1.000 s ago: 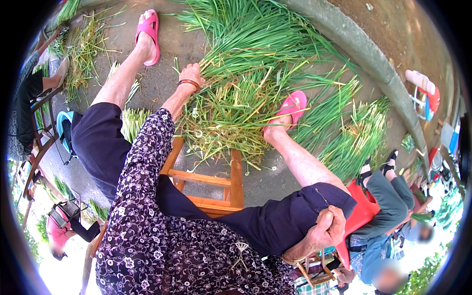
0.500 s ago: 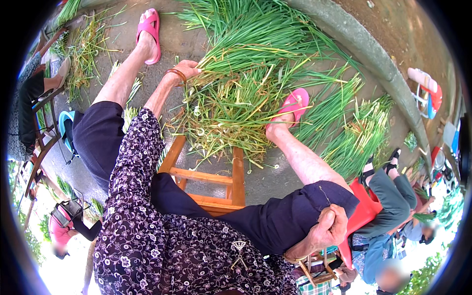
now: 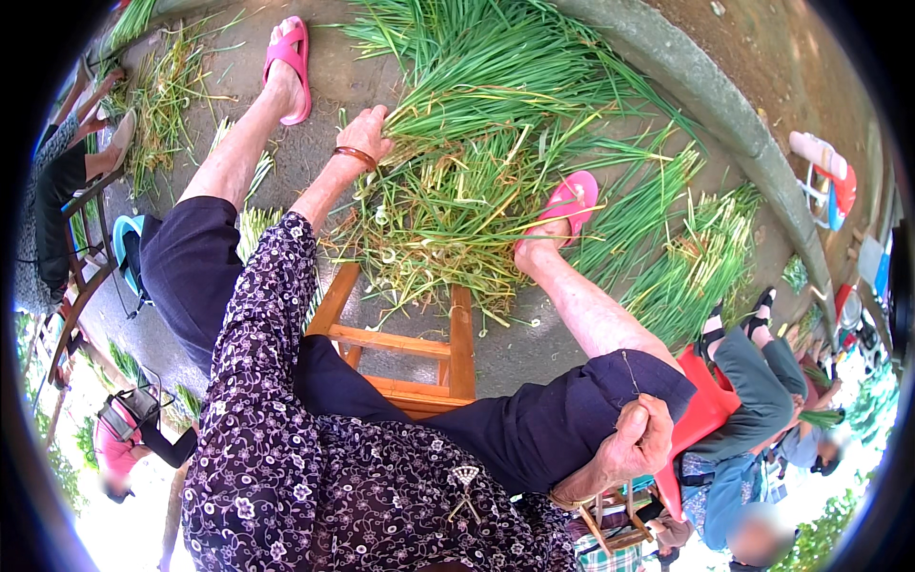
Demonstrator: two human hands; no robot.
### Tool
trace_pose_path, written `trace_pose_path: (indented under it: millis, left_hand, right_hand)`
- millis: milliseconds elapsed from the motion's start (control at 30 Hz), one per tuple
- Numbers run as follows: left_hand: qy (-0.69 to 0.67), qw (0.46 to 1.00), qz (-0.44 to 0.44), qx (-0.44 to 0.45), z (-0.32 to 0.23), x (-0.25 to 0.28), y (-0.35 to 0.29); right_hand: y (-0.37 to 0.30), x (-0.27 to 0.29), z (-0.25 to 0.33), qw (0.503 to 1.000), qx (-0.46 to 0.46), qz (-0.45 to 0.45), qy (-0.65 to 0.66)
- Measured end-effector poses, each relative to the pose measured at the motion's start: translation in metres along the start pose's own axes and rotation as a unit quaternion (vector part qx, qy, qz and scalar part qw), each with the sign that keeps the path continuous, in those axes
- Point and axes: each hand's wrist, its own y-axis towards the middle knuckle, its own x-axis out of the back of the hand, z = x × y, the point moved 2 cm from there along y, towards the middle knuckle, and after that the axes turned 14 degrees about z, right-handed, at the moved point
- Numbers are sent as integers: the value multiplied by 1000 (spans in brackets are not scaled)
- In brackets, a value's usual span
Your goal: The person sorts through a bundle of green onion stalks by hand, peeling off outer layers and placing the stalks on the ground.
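One bent left hand (image 3: 366, 136) touches the edge of the green stalks (image 3: 519, 81), which fan out to its right and beyond; whether it grips any, I cannot tell. Yellowed stalks (image 3: 448, 219) are heaped just nearer than that hand. The right hand (image 3: 633, 443) is curled closed, a thin strand (image 3: 630, 372) showing just beyond its fingertips

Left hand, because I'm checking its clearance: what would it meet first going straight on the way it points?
Probably the large pile of green stalks, just up and right of the left hand; depth is unclear, so the two may already touch.
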Motion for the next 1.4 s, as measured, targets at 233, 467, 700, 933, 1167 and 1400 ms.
trace_pose_path:
  millis: [233, 467, 700, 933, 1167, 1400]
  left_hand:
    - [36, 999, -2, -25, 1, 4, 6]
    - [-508, 783, 360, 1, -23, 37, 0]
    - [-370, 874, 301, 90, -33, 35, 8]
    - [-637, 716, 285, -28, -18, 53, -36]
    - [-662, 692, 280, -72, -30, 53, -24]
    - [-698, 633, 323, -87, -37, 42, -21]
  right_hand:
    - [2, 0, 3, 1000, 6, 6, -6]
    - [2, -1, 2, 1000, 11, 0, -22]
    - [6, -2, 7, 999, 46, -6, -6]
    - [11, -8, -15, 998, 49, 44, 0]
    - [6, -3, -3, 999, 40, 14, -4]
    - [6, -7, 6, 999, 34, -2, 4]
